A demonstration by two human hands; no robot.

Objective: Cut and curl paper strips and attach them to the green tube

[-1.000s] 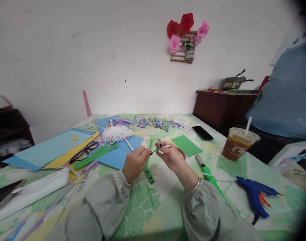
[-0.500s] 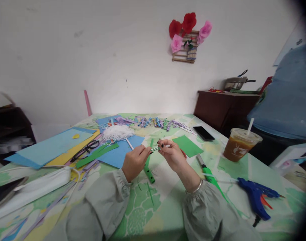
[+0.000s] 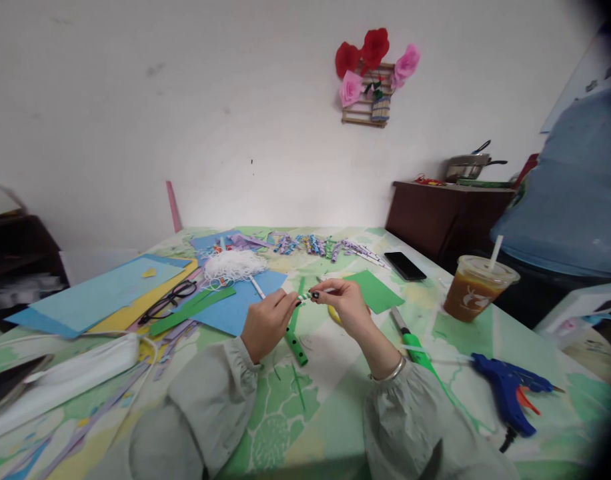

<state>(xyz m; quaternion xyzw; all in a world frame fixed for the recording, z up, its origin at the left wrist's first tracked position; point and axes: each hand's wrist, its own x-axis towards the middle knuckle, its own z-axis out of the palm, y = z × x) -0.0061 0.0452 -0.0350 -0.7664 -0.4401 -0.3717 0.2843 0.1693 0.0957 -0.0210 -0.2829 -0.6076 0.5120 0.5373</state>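
My left hand (image 3: pixel 268 325) pinches the left end of a small green-and-white striped paper roll (image 3: pixel 304 297), held above the middle of the table. At the roll's right end, the thumb and fingers of my right hand (image 3: pixel 346 303) are closed on it. Just under my left hand lies a green strip with dark dots (image 3: pixel 296 347). A yellow ring-shaped handle (image 3: pixel 333 315) shows partly behind my right hand, and a green paper sheet (image 3: pixel 378 291) lies beyond it. Close to my left fingers, a white stick (image 3: pixel 257 287) rests on blue paper (image 3: pixel 230 313).
To the right are a green-handled knife (image 3: pixel 418 353), a blue glue gun (image 3: pixel 505 383), a drink cup (image 3: pixel 478 290) and a phone (image 3: pixel 404 266). White string (image 3: pixel 233 267), glasses (image 3: pixel 169 300) and coloured sheets (image 3: pixel 105 287) lie left. Curled paper pieces (image 3: pixel 313 245) line the back.
My right fingers have shifted slightly left along the striped roll, and the white end that stuck out past them no longer shows. The yellow handle has come into sight. My left hand stays nearly in place.
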